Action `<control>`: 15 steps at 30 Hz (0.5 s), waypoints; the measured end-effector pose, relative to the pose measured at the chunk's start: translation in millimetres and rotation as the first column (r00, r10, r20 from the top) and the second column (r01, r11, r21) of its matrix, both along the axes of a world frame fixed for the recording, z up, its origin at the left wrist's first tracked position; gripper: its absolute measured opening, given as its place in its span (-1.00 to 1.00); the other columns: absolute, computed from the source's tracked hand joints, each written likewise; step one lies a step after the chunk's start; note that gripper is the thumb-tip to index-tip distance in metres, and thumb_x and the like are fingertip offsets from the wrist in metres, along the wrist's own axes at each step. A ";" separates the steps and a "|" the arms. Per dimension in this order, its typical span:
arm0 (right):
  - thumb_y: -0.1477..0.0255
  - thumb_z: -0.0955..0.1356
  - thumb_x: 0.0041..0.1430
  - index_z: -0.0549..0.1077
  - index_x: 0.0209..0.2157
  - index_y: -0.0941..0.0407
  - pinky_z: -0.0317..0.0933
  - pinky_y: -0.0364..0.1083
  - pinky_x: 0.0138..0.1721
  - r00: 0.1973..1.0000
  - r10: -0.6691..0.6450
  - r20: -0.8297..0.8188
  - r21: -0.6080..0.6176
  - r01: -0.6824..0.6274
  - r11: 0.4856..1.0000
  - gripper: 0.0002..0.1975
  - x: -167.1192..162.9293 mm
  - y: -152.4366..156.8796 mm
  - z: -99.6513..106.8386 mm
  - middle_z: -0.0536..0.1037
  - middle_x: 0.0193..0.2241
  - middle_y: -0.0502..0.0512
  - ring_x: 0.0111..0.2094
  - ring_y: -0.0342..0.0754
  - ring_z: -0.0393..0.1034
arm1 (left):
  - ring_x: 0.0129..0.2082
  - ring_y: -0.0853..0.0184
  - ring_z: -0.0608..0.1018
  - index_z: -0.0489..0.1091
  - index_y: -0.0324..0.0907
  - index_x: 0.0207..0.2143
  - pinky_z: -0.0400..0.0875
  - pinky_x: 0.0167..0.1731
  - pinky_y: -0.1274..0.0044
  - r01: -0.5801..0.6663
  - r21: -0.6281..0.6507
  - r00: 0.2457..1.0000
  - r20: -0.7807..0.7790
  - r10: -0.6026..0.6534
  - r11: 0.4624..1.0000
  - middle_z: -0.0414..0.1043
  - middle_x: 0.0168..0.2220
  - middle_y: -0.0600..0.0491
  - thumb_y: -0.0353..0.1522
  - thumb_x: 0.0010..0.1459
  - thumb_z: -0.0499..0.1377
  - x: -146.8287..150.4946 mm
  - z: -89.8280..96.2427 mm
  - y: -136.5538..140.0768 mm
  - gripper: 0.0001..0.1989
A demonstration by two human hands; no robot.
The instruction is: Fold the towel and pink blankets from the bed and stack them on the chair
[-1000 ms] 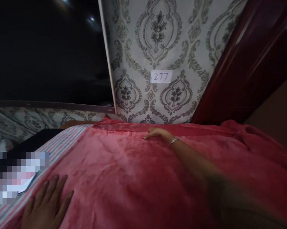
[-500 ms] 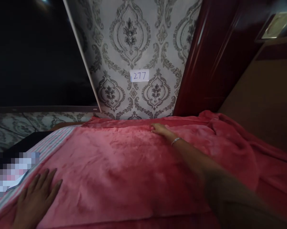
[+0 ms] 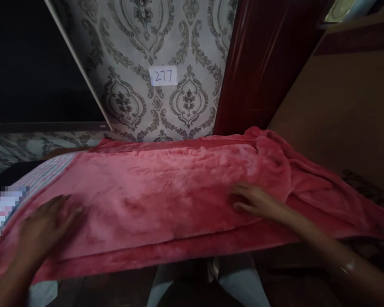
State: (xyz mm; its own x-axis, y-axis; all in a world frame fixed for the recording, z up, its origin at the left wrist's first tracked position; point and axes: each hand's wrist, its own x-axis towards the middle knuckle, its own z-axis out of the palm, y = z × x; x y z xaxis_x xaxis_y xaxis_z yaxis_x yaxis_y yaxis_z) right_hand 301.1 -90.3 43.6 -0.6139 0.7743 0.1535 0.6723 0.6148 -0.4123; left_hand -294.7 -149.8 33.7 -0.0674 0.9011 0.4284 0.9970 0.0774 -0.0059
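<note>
A plush pinkish-red blanket [image 3: 153, 192] lies spread across a surface, folded into layers, with bunched creases toward its right end. My left hand [image 3: 46, 226] is over the blanket's left part, fingers spread, slightly smeared by motion. On the right, my right hand [image 3: 257, 202] hovers at or just above the fabric with its fingers a little apart. Whether its fingertips touch the pile I cannot tell. Neither hand grips anything. Striped cloth [image 3: 56, 166] shows beside the blanket's left edge.
A dark screen [image 3: 35, 64] stands at the back left. Behind the blanket is patterned wallpaper with a paper marked 277 [image 3: 163, 76]. A glossy dark-red panel [image 3: 258, 64] rises at the back right. My legs [image 3: 243, 281] are below the front edge.
My right hand has drawn back from the blanket's far edge toward me and to the right. My left hand has stayed near the left side. The view has tilted down.
</note>
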 end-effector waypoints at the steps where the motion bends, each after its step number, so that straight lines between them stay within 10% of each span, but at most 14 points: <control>1: 0.38 0.34 0.24 0.51 -0.04 0.09 0.34 0.05 -0.02 0.999 -0.032 0.019 0.011 0.032 0.999 -0.73 11.5 -19.0 -1.6 0.53 -0.05 0.22 -0.06 0.10 0.44 | 0.10 0.01 0.45 0.30 -0.26 0.10 0.33 0.11 0.17 0.101 -0.004 0.995 0.021 -0.101 0.995 0.43 0.10 -0.15 -0.07 0.27 0.01 33.0 2.9 2.2 -0.47; 4: 0.37 0.38 0.20 0.47 0.05 0.05 0.31 0.13 0.05 0.990 -0.117 0.081 0.078 0.111 0.991 -0.63 34.6 -48.1 -7.4 0.48 0.04 0.23 0.05 0.17 0.38 | 0.01 0.09 0.49 0.39 -0.20 0.00 0.40 0.03 0.27 0.525 -0.053 0.849 0.107 -0.518 0.849 0.47 0.02 -0.12 -0.05 0.22 0.11 141.7 -0.4 3.2 -0.53; 8: 0.48 0.31 0.23 0.51 -0.01 0.08 0.31 0.15 -0.02 0.980 -0.143 0.137 0.198 0.115 0.973 -0.69 43.4 -40.7 -20.7 0.52 -0.07 0.25 -0.06 0.15 0.39 | -0.03 0.09 0.50 0.41 -0.20 0.00 0.43 -0.03 0.27 0.711 -0.102 0.704 0.101 -0.703 0.696 0.46 -0.01 -0.15 -0.18 0.15 0.25 234.2 -18.8 -2.6 -0.58; 15: 0.49 0.17 0.34 0.52 -0.30 0.10 0.35 0.04 -0.19 0.977 -0.179 -0.118 0.389 0.212 0.896 -0.69 40.9 -38.1 -57.8 0.54 -0.32 0.18 -0.28 0.04 0.42 | -0.10 0.23 0.55 0.44 -0.15 0.00 0.45 -0.05 0.39 0.720 0.012 0.690 -0.125 -0.713 0.694 0.54 -0.09 -0.05 -0.64 0.08 -0.02 223.0 -39.6 -11.4 -0.51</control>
State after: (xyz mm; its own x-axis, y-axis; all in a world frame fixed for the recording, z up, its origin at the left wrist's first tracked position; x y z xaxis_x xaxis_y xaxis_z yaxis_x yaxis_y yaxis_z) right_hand 342.0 -128.4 -14.2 -0.4302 0.7420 0.5141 0.7720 0.5976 -0.2165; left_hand -71.6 -161.2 -5.9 0.6358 0.6312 0.4442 0.7428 -0.6568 -0.1299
